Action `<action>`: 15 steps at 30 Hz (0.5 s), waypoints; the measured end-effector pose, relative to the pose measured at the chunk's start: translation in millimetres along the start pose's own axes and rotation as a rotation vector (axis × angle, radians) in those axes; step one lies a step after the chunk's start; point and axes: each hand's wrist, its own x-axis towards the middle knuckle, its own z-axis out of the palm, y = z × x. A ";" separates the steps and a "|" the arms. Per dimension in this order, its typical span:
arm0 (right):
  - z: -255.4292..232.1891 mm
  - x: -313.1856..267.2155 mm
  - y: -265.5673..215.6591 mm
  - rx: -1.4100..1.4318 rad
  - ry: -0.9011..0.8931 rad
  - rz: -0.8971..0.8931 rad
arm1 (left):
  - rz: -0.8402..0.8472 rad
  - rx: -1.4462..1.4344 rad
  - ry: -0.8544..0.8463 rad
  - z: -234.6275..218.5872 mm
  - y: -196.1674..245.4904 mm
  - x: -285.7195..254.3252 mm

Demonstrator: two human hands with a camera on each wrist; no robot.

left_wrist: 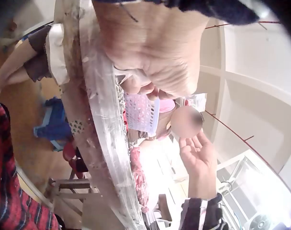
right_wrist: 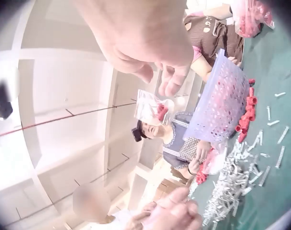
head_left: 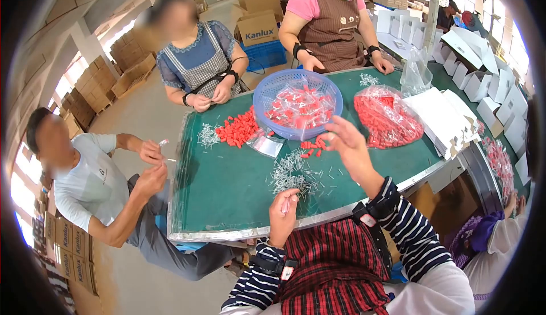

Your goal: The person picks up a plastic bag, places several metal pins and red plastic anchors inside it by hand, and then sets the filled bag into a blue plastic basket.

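My left hand (head_left: 282,217) is at the table's front edge, fingers curled round a small clear plastic bag (left_wrist: 132,75). In front of it lies a loose pile of small metal screws (head_left: 294,173). My right hand (head_left: 351,149) is raised beside the blue plastic basket (head_left: 264,113), its fingers spread and loosely bent. Just beyond its fingertips in the right wrist view is a small clear bag (right_wrist: 152,106) with a red piece inside, apart from the fingers. Similar bags of red pieces (head_left: 301,102) fill the basket. Several loose red plugs (head_left: 311,146) lie by its base.
A large clear bag of red plugs (head_left: 387,116) and a stack of white sheets (head_left: 443,119) lie to the right on the green table (head_left: 219,207). More red plugs (head_left: 239,128) and screws (head_left: 209,136) are at the far left. Three people work around the table.
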 end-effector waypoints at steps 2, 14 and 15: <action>-1.1 10.2 17.6 -0.148 -0.094 0.000 | -0.013 -0.023 0.011 0.4 -0.3 -1.1; 68.5 60.3 120.5 -1.295 -0.655 -0.171 | 0.136 0.107 0.060 2.1 7.3 -1.0; 74.2 60.4 122.4 -1.311 -0.633 -0.187 | 0.143 0.121 0.065 1.6 12.1 -0.5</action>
